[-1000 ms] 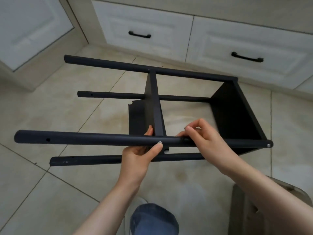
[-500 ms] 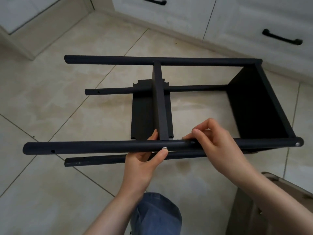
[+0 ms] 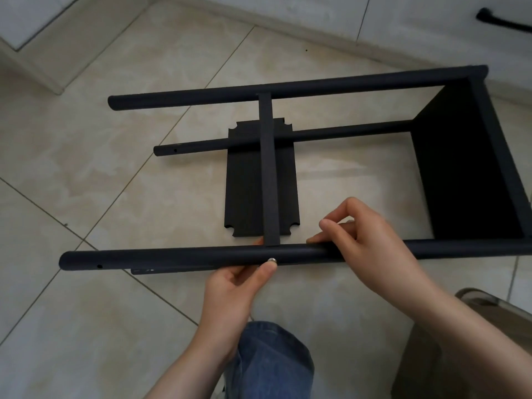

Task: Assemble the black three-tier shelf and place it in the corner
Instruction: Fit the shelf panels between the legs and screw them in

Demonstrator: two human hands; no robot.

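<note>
The black shelf frame lies on its side on the tiled floor. Its near top pole (image 3: 172,257) runs left to right in front of me, the far top pole (image 3: 288,89) parallel behind it. A middle shelf board (image 3: 269,168) stands edge-on between the poles, and an end board (image 3: 460,174) closes the right side. My left hand (image 3: 239,286) grips the near pole from below, thumb tip at a silver screw (image 3: 271,260). My right hand (image 3: 371,243) rests on the same pole with fingers curled over it. A loose black board (image 3: 247,191) lies flat on the floor underneath.
White cabinet drawers with a black handle (image 3: 503,23) run along the back. A brown stool or seat (image 3: 475,306) sits at the lower right. My knee in blue jeans (image 3: 273,361) is at the bottom centre. Bare tiles spread to the left.
The view has tilted down and the frame now sits lower and further right in it. The flat board on the floor shows in full. Both hands keep their hold on the near pole.
</note>
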